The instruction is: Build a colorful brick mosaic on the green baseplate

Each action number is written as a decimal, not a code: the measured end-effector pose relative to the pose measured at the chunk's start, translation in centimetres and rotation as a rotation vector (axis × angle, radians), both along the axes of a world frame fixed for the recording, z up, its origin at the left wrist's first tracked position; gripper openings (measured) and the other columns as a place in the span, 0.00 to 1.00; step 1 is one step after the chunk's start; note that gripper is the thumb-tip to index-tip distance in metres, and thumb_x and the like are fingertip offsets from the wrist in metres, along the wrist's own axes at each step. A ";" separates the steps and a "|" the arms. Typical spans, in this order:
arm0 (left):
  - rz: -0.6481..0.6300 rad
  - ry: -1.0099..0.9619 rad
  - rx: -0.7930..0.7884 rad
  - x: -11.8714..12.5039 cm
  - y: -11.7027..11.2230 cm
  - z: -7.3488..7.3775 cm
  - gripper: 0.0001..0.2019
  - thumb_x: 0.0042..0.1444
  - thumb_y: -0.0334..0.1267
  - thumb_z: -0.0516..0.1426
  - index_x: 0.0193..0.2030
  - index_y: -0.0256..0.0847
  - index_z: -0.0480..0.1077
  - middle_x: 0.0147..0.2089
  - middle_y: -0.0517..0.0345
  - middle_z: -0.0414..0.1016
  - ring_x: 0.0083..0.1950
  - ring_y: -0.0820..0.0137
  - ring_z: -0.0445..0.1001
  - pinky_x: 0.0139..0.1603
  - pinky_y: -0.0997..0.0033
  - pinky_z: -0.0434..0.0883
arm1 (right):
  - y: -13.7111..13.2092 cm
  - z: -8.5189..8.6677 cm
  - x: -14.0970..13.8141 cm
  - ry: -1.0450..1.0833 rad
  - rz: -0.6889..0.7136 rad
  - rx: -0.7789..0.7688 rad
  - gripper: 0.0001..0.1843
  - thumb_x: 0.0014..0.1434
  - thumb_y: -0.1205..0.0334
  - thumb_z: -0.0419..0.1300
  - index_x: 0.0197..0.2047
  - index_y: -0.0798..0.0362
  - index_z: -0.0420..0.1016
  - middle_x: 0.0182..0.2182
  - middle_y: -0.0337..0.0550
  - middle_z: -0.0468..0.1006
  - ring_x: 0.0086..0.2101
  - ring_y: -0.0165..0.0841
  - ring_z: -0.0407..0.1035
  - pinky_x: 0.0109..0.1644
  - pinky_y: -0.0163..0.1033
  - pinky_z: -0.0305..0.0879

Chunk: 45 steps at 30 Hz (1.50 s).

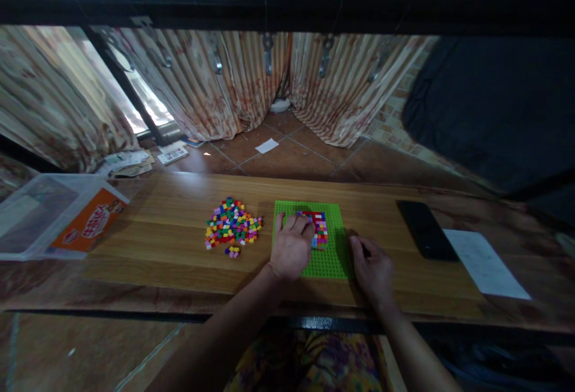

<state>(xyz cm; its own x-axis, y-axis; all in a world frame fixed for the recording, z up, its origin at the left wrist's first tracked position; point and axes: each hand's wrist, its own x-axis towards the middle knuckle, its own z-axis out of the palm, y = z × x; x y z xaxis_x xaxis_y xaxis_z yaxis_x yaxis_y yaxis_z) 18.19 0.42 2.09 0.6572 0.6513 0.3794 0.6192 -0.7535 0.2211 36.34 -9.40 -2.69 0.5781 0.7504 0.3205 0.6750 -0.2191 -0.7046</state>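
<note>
One green studded baseplate [330, 267] lies flat near the middle of a wood-grained tabletop [166, 248], in front of the person. On its studs sits a patch of small multicoloured bricks [320, 231], with red, pink, blue and purple among the visible colours; part of the patch is covered from view. The left hand [291, 251] lies palm down over the baseplate and the left part of this patch, its fingers extended forward and slightly bent; whether the fingertips grasp a brick cannot be told. The right hand [372, 265] is at the right edge of the baseplate, its fingers curled inward; whether they enclose anything cannot be told. Left of the baseplate, and apart from it, spreads a loose pile of mixed bricks [233, 222], with a small cluster [232, 252] just beside its near edge. At the far left stands a clear plastic tub [27, 215] bearing an orange label [92, 221]. To the right lie a black phone [426, 230] and, just beside it, a white sheet of paper [486, 264]. Beyond the tabletop, striped curtains [251, 93] hang above a tiled floor [296, 151].
</note>
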 end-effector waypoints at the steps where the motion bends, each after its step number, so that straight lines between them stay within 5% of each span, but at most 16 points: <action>1: -0.001 0.011 0.002 0.1 0.0 0.0 0.11 0.61 0.31 0.52 0.46 0.42 0.73 0.50 0.51 0.75 0.51 0.60 0.69 0.62 0.47 0.57 | 0.0 0.0 0.0 0.001 0.003 0.002 0.25 0.63 0.43 0.50 0.34 0.55 0.77 0.33 0.48 0.79 0.34 0.37 0.73 0.39 0.38 0.65; 6: 0.007 -0.001 -0.023 0.1 -0.1 0.3 0.11 0.61 0.30 0.51 0.46 0.43 0.73 0.49 0.51 0.76 0.51 0.61 0.69 0.61 0.46 0.58 | 0.0 -0.2 0.1 -0.014 0.019 0.002 0.26 0.63 0.42 0.49 0.35 0.55 0.77 0.33 0.49 0.80 0.34 0.37 0.73 0.39 0.39 0.65; 10: 0.033 -0.094 -0.069 -0.9 -0.5 0.9 0.17 0.62 0.30 0.50 0.56 0.44 0.67 0.55 0.52 0.74 0.53 0.60 0.68 0.60 0.48 0.61 | 0.0 -0.1 0.1 -0.002 0.023 -0.004 0.26 0.63 0.42 0.49 0.35 0.54 0.77 0.34 0.48 0.80 0.34 0.37 0.73 0.40 0.39 0.65; 15: 0.217 -0.263 -0.099 -4.5 -0.3 0.7 0.17 0.61 0.29 0.49 0.55 0.41 0.68 0.52 0.50 0.74 0.52 0.61 0.69 0.55 0.55 0.66 | -0.1 0.0 0.0 -0.032 -0.001 -0.004 0.26 0.63 0.42 0.50 0.34 0.55 0.78 0.34 0.49 0.80 0.34 0.37 0.73 0.39 0.39 0.64; 23: 0.425 -0.241 -0.107 -10.3 0.7 -1.5 0.11 0.59 0.31 0.51 0.45 0.42 0.72 0.47 0.51 0.76 0.48 0.61 0.72 0.52 0.57 0.68 | -0.3 -0.7 0.5 -0.060 0.007 -0.001 0.27 0.62 0.41 0.50 0.36 0.55 0.78 0.35 0.52 0.80 0.34 0.41 0.74 0.39 0.41 0.65; 37: 0.301 0.065 -0.127 -7.6 4.1 -1.2 0.10 0.59 0.36 0.53 0.45 0.43 0.73 0.49 0.52 0.74 0.53 0.59 0.66 0.54 0.52 0.62 | -0.4 -0.5 0.4 -0.119 -0.026 -0.049 0.29 0.62 0.38 0.49 0.36 0.55 0.79 0.37 0.53 0.81 0.35 0.42 0.75 0.39 0.41 0.66; 45: 0.316 0.123 -0.144 -9.0 2.5 -1.6 0.10 0.59 0.30 0.50 0.38 0.43 0.73 0.43 0.54 0.76 0.49 0.60 0.67 0.57 0.47 0.59 | -0.5 -1.0 0.8 -0.157 -0.006 -0.046 0.30 0.62 0.38 0.48 0.37 0.55 0.79 0.36 0.52 0.81 0.34 0.42 0.75 0.37 0.41 0.66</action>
